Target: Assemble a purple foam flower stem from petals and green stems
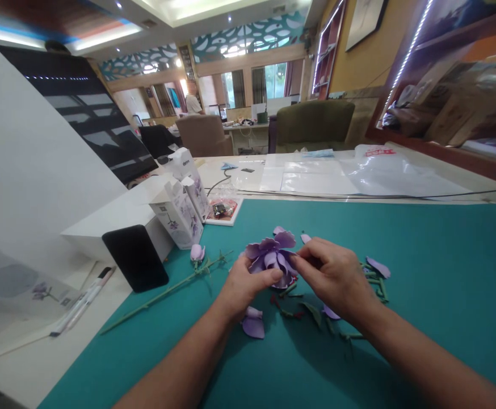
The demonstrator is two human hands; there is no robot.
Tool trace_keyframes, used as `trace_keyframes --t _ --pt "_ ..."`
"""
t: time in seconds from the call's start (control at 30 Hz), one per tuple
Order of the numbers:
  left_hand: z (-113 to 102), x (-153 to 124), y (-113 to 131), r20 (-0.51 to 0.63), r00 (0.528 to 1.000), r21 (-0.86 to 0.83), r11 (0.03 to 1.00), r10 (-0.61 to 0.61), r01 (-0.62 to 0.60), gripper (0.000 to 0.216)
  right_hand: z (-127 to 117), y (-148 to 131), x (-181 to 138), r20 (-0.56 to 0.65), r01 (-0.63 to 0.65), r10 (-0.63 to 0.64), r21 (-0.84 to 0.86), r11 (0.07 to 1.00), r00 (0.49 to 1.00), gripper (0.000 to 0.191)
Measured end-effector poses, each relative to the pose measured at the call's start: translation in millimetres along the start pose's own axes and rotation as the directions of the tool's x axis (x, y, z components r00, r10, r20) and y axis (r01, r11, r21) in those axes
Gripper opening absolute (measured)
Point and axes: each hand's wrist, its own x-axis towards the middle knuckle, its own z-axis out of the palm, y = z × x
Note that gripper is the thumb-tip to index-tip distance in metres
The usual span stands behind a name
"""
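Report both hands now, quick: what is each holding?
Left hand: closed, holding a lilac foam flower head.
Right hand: closed, pinching the same flower's petals.

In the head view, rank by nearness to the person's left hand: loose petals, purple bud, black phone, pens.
From the left hand:
1. Loose purple petals, just below it.
2. Purple bud, to its left.
3. Black phone, farther left.
4. White pens, far left.

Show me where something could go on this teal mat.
Bare teal mat lies right of the loose petals, and between the long green stem and the left hand. It's crowded around the purple artificial flower and right hand.
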Motion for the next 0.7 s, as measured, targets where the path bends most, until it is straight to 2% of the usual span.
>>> trace_keyframes --t 0.7 --pt "1.7 -0.1 2.6 0.021 1.000 0.165 0.986 -0.020 0.016 0.044 3.3 2.1 -2.1 -0.019 -0.021 0.021 0.016 1.000 1.000 0.024"
